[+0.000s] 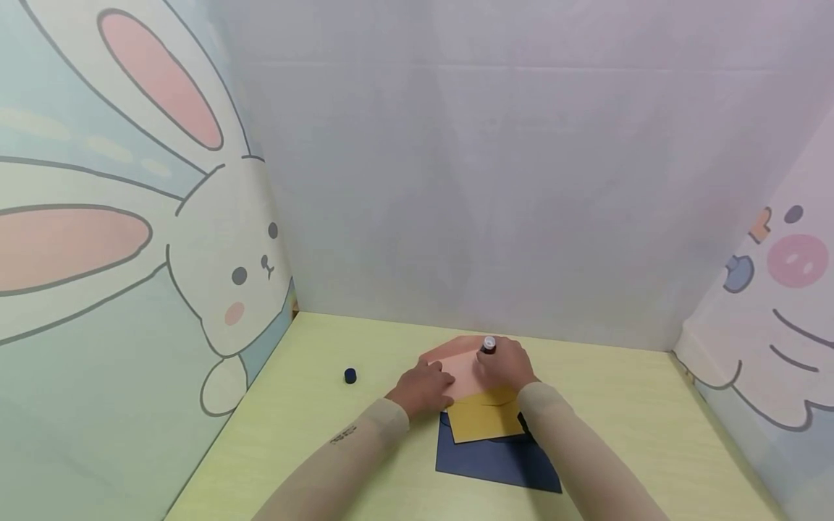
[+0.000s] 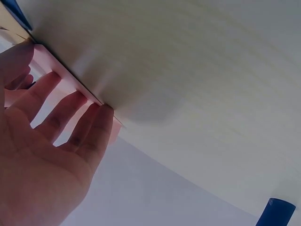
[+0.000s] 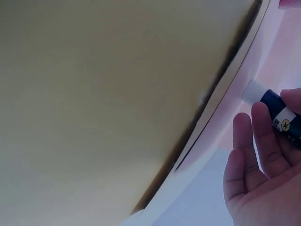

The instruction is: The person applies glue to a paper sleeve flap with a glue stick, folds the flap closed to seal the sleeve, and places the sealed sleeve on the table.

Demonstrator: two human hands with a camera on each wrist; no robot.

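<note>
My right hand (image 1: pixel 507 364) grips a dark blue glue stick (image 3: pixel 283 113) between thumb and fingers. The stick's white tip points down at the pink envelope (image 1: pixel 459 370), right at its surface in the right wrist view. My left hand (image 1: pixel 419 388) rests on the envelope's left side, fingers spread. In the left wrist view its fingertips (image 2: pixel 107 109) lie along the paper's edge. Under the pink envelope's near part lies a yellow envelope (image 1: pixel 485 423), overlapping a navy envelope (image 1: pixel 482 463). My right forearm hides part of these two.
A dark blue cap (image 1: pixel 350 375) stands on the pale yellow table (image 1: pixel 313 420), left of my left hand. A grey-white cloth wall (image 1: pixel 469 217) closes the back. Printed side walls show a rabbit (image 1: pixel 215 268) at left and a pig (image 1: pixel 798 260) at right.
</note>
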